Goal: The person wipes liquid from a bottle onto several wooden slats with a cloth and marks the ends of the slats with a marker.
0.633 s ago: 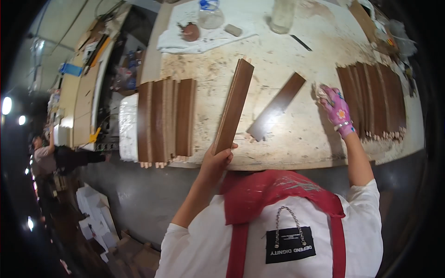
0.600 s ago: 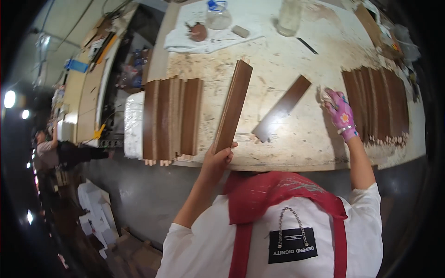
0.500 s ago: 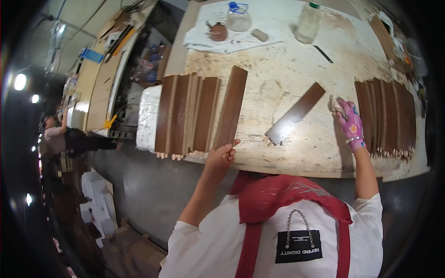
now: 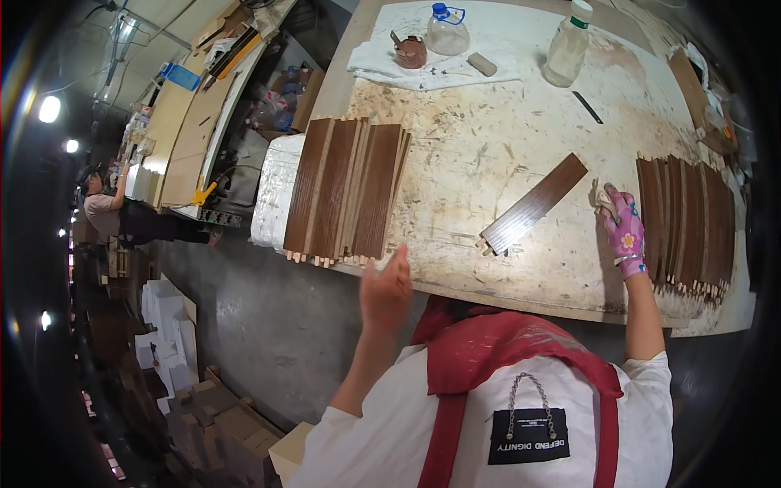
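My left hand (image 4: 387,286), bare, is open with its fingers stretched out, just off the front end of a row of brown wooden slats (image 4: 335,191). The slats stand side by side on edge, small pale dowel pegs poking out at their near ends. In a pink flowered glove, my right hand (image 4: 626,232) is closed on a crumpled pale cloth (image 4: 604,197) at the table's right side. Between my hands one brown slat (image 4: 537,203) lies flat at a slant, pegs at its near end. A second row of slats (image 4: 687,224) stands right of the glove.
On the worktable (image 4: 464,163), a white towel (image 4: 370,61) bears a blue-capped jug (image 4: 447,34), a small brown pot (image 4: 410,54) and a block (image 4: 482,64). A clear bottle (image 4: 567,47) and a thin black strip (image 4: 587,107) lie beyond. Another person (image 4: 106,207) stands far left.
My left hand has let go of a slat, which now rests against the left row. The hand has drawn slightly back. My right hand keeps hold of the cloth.
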A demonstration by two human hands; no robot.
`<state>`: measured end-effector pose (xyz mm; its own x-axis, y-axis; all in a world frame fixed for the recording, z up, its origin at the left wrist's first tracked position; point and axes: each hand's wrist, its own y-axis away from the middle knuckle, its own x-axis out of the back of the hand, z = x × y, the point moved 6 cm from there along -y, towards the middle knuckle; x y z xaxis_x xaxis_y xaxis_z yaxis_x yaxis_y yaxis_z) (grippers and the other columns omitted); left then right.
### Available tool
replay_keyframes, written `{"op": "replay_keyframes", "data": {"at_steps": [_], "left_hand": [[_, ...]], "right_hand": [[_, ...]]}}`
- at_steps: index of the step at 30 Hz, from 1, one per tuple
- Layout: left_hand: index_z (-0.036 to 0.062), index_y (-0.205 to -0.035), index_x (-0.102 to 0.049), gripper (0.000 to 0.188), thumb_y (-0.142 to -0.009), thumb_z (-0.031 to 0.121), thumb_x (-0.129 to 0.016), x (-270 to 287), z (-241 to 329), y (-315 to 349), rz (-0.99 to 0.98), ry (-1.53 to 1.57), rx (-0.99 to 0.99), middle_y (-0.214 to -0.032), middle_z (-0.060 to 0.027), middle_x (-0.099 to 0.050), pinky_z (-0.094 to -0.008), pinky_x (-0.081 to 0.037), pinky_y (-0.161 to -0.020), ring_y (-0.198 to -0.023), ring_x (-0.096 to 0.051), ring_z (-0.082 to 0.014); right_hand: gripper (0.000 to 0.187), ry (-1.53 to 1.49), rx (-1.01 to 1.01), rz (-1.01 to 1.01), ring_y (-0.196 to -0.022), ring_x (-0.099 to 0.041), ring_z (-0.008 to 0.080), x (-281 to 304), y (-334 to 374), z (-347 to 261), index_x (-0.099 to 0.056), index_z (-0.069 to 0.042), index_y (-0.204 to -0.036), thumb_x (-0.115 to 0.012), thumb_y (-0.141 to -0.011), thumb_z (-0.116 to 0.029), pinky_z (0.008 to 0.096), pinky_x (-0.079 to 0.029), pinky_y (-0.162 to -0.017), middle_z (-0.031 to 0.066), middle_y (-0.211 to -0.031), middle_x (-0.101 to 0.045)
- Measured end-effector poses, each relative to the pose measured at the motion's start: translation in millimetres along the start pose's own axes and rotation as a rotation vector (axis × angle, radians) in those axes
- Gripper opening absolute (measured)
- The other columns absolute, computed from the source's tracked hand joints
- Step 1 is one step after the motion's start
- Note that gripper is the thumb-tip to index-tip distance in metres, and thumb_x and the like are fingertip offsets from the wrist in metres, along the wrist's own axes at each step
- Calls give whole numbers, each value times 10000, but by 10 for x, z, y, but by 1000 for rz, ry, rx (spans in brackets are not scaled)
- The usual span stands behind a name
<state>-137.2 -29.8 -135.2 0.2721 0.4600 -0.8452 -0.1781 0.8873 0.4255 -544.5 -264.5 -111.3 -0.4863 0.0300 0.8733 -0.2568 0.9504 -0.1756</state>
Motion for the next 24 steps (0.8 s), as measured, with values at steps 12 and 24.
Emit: {"op": "replay_keyframes", "data": {"at_steps": [12, 24], "left_hand": [[23, -1301, -508, 580, -859, 370, -654, -726, 114, -199, -165, -2203, -793, -1287, -168, -540, -503, -311, -1021, -1226, -454, -332], [53, -1157, -548, 565, -723, 338, -772, -766, -942, -752, -261, -2113, -646, -1159, -119, -489, -452, -334, -935, -1113, -438, -322]], "right_hand": [[420, 178, 51, -62, -1116, -528, 359, 28, 186, -160, -568, -88, -1238, -649, -828, -126, 411, -438, -954, 160, -1219, -539], [249, 129, 495, -361, -1004, -605, 299, -639, 92, -1959, -636, -111, -1026, -620, -779, -137, 428, -500, -837, 97, -1056, -621]]}}
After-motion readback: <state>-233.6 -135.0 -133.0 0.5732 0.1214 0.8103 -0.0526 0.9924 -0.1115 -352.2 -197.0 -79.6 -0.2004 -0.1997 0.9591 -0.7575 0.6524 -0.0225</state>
